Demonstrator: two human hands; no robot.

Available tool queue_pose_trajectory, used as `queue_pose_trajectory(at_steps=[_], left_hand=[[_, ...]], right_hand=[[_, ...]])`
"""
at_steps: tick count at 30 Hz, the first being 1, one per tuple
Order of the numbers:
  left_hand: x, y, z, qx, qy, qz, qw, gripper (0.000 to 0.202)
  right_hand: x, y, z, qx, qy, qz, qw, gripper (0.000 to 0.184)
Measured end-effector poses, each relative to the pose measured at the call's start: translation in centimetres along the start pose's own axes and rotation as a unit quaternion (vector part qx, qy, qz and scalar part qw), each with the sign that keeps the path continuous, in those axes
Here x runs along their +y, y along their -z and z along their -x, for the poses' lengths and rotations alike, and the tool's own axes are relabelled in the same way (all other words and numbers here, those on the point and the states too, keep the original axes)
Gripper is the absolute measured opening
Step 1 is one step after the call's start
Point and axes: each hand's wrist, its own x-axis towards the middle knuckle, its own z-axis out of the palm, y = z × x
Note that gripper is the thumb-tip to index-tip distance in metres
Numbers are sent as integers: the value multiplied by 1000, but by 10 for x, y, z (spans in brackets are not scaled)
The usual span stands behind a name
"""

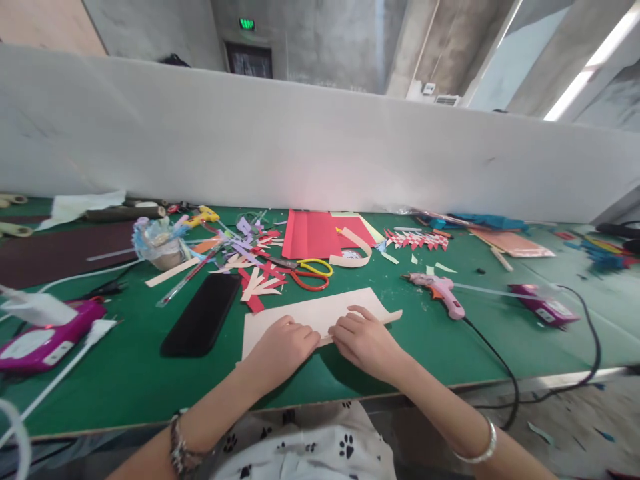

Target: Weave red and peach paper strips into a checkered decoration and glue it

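A cream sheet of paper lies on the green table in front of me, its near edge folded or rolled into a narrow strip. My left hand is closed on that near edge, left of the middle. Close beside it, my right hand pinches the same edge with curled fingers. The thumbs and the part of the fold under the fingers are hidden. Just beyond the sheet lie scissors with red and yellow handles. Cut red and cream paper strips are scattered to their left.
A black phone lies left of the sheet. To the right is a pink glue gun with its cable trailing off the table edge. Red paper lies behind, before a white partition. A magenta power strip sits at far left.
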Motion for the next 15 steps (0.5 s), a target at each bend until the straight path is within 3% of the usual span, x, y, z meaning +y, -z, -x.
queue_pose_trajectory(at_steps=[5,9,15], left_hand=[[-1,3,-10,81,-16,7,997,36],[-8,10,-10,78,-23,18,996,35],[-24,30,3,49,-24,56,997,36]], right_hand=[[-4,4,-13,67,10,-3,998,22],[7,11,-11,103,3,-7,995,23],[39,28,14,105,-25,16,994,25]])
